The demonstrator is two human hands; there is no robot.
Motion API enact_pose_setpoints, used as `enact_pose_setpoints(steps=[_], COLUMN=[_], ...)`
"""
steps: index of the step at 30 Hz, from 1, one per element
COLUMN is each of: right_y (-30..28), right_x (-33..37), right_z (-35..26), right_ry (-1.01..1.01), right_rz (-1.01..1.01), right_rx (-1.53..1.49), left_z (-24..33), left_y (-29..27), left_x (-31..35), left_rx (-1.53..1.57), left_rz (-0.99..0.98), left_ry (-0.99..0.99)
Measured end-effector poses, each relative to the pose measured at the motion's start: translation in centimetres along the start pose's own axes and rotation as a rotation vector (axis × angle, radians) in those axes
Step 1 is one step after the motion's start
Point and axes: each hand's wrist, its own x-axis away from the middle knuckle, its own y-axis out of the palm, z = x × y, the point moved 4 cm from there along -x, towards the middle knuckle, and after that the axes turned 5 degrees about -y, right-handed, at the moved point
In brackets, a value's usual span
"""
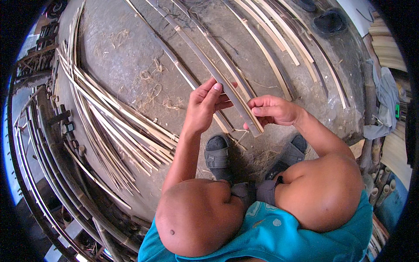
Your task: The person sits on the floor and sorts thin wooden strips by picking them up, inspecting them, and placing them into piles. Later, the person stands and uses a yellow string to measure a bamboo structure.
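A long split bamboo strip (pixel 238 105), dark on one face and pale along its edge, slants from the far floor to between my feet, its near end raised. My left hand (pixel 202 108) is closed round it, thumb on top and fingers underneath. Close to the near end, my right hand (pixel 278 112) pinches the strip's right edge with thumb and fingers. Two more split bamboo pieces (pixel 221 49) lie on the floor on either side of the held one. A thin pale fibre hangs near the strip's end.
Thin pale bamboo slats (pixel 113 109) lie piled at the left. Further split lengths (pixel 279 76) are spread at the right. Bamboo poles (pixel 65 187) line the left side. Fibre shavings (pixel 163 102) litter the concrete floor (pixel 118 56). My sandalled foot (pixel 217 155) stands just below the strip.
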Motion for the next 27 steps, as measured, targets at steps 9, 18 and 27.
enact_pose_setpoints(steps=[9,18,27], right_y=[-2.2,-5.6,-10.2], right_x=[-1.4,-0.6,0.8], right_z=[3.9,6.5,5.1], right_ry=[0.039,-0.009,-0.082], right_rz=[0.126,0.403,0.702], right_rx=[0.162,1.067,1.257], left_z=[-3.4,-10.0,-9.1], left_y=[-2.9,-9.1,-8.3], left_x=[-1.3,-4.6,-4.1], left_rx=[-0.053,-0.281,-0.824], left_rz=[0.098,0.369,0.414], left_ry=[-0.086,-0.121,-0.150])
